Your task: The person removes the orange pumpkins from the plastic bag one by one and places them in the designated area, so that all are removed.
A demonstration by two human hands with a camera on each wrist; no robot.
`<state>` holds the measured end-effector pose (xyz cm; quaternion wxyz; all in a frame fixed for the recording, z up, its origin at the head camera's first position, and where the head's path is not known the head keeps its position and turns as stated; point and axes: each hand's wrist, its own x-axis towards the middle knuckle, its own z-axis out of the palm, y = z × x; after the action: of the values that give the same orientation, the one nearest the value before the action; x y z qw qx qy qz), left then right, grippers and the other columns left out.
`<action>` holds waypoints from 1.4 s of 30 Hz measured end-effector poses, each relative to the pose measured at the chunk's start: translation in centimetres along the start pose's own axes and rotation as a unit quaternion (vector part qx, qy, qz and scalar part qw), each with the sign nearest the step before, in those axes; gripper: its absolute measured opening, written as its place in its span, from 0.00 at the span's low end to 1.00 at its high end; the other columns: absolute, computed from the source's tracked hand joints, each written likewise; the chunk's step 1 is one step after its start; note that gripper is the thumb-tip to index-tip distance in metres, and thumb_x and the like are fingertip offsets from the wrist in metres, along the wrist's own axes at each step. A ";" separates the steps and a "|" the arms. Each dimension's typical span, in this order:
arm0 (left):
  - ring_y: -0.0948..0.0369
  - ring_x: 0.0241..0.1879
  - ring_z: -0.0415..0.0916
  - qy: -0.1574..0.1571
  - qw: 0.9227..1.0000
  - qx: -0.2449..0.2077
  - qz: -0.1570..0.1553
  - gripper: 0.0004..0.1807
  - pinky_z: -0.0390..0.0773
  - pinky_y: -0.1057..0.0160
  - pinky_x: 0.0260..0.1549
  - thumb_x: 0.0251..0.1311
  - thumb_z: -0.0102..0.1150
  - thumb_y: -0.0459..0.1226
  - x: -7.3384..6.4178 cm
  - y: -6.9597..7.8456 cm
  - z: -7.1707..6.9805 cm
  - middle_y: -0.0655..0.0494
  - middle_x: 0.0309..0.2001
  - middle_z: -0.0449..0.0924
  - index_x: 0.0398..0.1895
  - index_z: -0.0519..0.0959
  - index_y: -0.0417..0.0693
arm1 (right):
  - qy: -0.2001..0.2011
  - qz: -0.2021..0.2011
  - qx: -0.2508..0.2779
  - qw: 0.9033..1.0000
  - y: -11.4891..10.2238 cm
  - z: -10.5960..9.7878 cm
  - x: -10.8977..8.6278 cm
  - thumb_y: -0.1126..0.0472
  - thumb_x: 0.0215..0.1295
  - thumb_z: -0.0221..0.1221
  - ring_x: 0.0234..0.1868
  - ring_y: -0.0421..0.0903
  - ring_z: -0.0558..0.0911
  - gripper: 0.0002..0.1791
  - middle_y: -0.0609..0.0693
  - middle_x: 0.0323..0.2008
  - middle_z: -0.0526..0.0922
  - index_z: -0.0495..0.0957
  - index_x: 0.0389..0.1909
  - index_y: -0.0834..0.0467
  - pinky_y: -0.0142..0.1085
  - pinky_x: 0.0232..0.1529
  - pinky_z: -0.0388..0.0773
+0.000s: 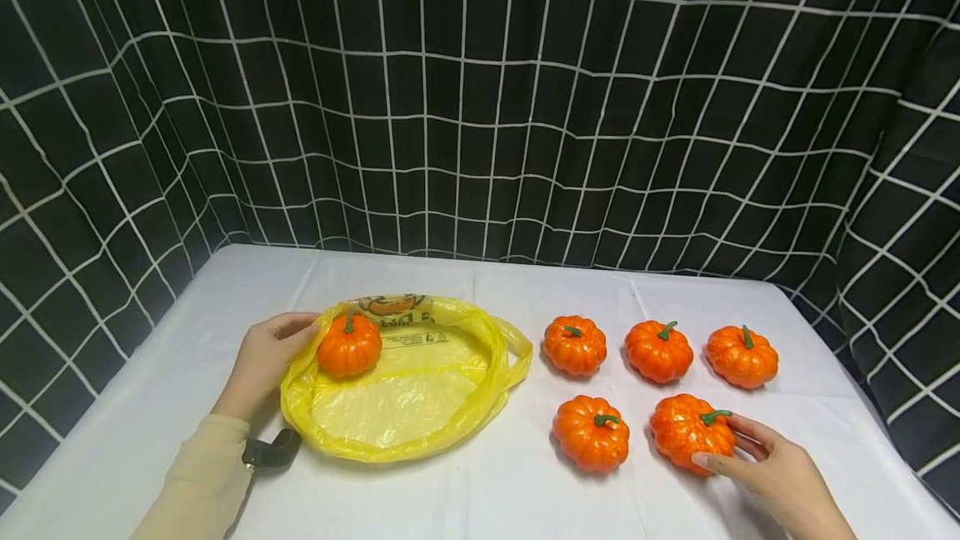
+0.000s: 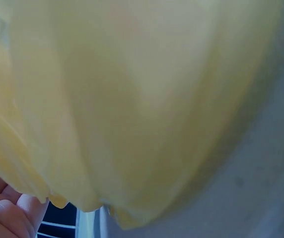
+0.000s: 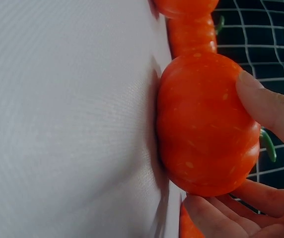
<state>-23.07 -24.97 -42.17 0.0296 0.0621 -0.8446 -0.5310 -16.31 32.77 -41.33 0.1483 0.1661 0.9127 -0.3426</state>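
Observation:
A yellow plastic bag (image 1: 405, 448) lies spread on the table with its mouth wide open. One small orange pumpkin (image 1: 349, 348) sits inside it at the left. My left hand (image 1: 264, 357) grips the bag's left rim, its fingertips partly hidden by the plastic. In the left wrist view, the blurred bag fills most of the picture, with curled fingers (image 2: 8, 218) at its edge. My right hand (image 1: 776, 465) holds the front right pumpkin (image 1: 686, 432), thumb on the near side and fingers on the far right. The right wrist view shows this pumpkin (image 3: 206, 124) at the tablecloth, between thumb and fingers.
Three pumpkins stand in a back row: left (image 1: 574, 347), middle (image 1: 659, 352) and right (image 1: 742, 357). Another pumpkin (image 1: 592, 433) stands in front, between the bag and the held one. A white cloth (image 1: 480, 507) covers the table. Black grid curtains (image 1: 480, 107) enclose its back and sides.

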 end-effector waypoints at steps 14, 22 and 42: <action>0.46 0.69 0.67 0.000 1.000 -0.004 -0.002 0.24 0.68 0.47 0.69 0.71 0.53 0.46 0.1 0.3 -0.3 0.39 0.65 0.74 0.63 0.75 0.40 | 0.098 -0.050 0.035 0.993 -3.0 -1.0 -2.3 0.39 0.59 0.67 0.72 0.67 0.63 0.54 0.69 0.74 0.58 0.53 0.76 0.63 0.27 0.55 0.76; 0.46 0.68 0.68 0.001 1.000 -0.006 0.004 0.24 0.69 0.47 0.68 0.71 0.53 0.45 0.3 0.1 -0.3 0.38 0.65 0.75 0.63 0.75 0.39 | 0.109 -0.128 0.096 0.981 -7.3 0.0 -4.1 0.44 0.55 0.71 0.72 0.62 0.66 0.50 0.61 0.75 0.62 0.61 0.74 0.59 0.13 0.48 0.72; 0.46 0.68 0.68 0.001 1.000 -0.009 0.003 0.24 0.69 0.48 0.68 0.71 0.54 0.46 0.4 -0.3 0.0 0.38 0.64 0.76 0.62 0.76 0.39 | -0.019 -0.296 0.198 0.934 -19.6 8.7 -5.5 0.62 0.51 0.74 0.67 0.56 0.75 0.35 0.59 0.65 0.76 0.74 0.62 0.62 0.43 0.64 0.76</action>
<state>-23.46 -25.15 -42.49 0.0323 0.0601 -0.8399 -0.5385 -17.93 11.84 -34.21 0.0216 -0.0922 0.8311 -0.5479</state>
